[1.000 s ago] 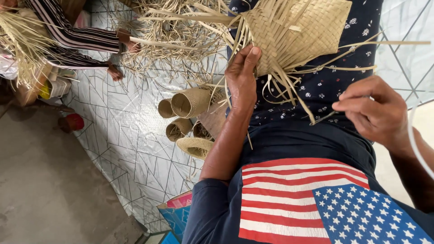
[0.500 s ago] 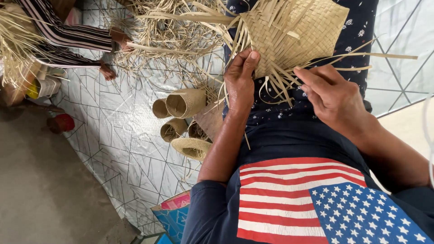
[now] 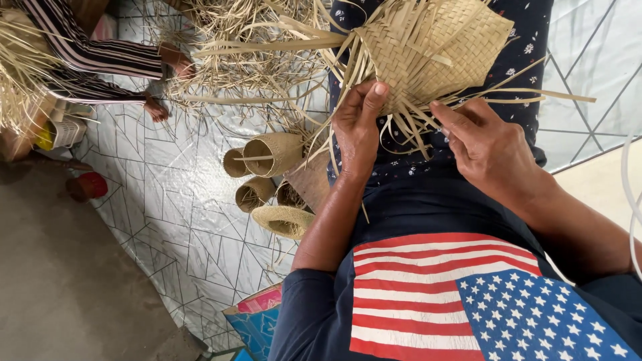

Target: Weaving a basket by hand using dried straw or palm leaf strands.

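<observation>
A half-woven piece of pale straw [image 3: 438,50] rests on my lap, with loose strips fanning out from its near edge. My left hand [image 3: 358,127] grips the woven edge, thumb pressed up against the weave. The fingers of my right hand [image 3: 485,150] pinch loose strips [image 3: 414,127] just below the woven part. Long unwoven strips [image 3: 267,43] stick out to the left over the floor.
Several small woven straw baskets [image 3: 267,157] lie on the patterned white mat [image 3: 167,220] left of my knee. A heap of loose straw [image 3: 234,67] lies beyond them. Another person in a striped sleeve [image 3: 100,57] sits at the top left. A red cup [image 3: 87,186] stands on the concrete floor.
My right hand has moved left from out at the side to the loose strips under the woven piece. My left hand stays on the woven edge.
</observation>
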